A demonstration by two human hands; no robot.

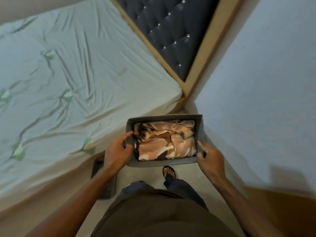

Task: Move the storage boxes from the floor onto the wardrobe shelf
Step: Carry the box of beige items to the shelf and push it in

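Person seen from above. Torso covered by a plain brown shirt (pixel 153 214); no print or markings visible. Both forearms bare, no sleeves reaching them. Left hand (pixel 118 149) and right hand (pixel 209 157) bare, ungloved. Dark blue trousers (pixel 184 187). One foot visible in a black open-toed sandal (pixel 169 172).

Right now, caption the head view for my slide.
Both hands, left hand and right hand, carry an open grey storage box of folded cloth beside the bed.

Open grey storage box (pixel 201 129) with folded tan patterned cloth (pixel 166 142), held level above floor
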